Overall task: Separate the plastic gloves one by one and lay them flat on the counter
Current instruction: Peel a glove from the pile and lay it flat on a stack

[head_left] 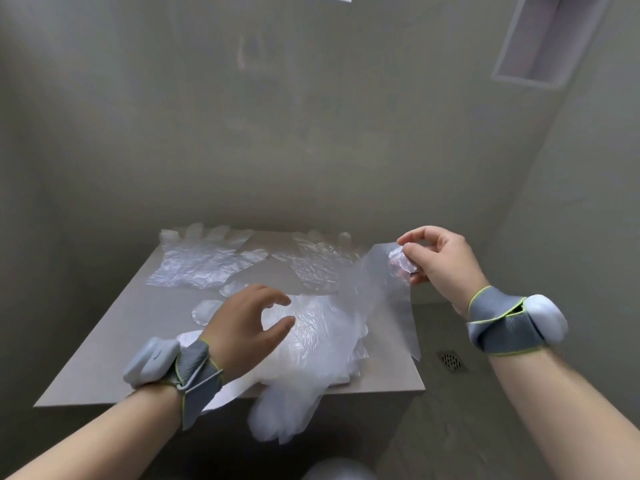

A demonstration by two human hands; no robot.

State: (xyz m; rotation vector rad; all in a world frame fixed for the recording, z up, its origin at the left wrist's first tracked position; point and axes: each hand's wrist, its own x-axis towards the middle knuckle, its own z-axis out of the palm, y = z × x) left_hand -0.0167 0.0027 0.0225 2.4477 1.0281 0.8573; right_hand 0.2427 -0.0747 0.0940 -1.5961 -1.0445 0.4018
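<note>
Plastic glove (374, 282) is stretching up from the pile (311, 341) at the counter's (104, 358) right edge.
Right hand (440, 258) is pinching its cuff; left hand (242, 320) is hovering empty, relaxed, and should be pinning the pile.

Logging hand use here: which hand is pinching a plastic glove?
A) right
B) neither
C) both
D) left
A: the right hand pinches the crumpled end of a raised glove, while the left hand hovers over the pile with fingers apart, gripping nothing.
</note>
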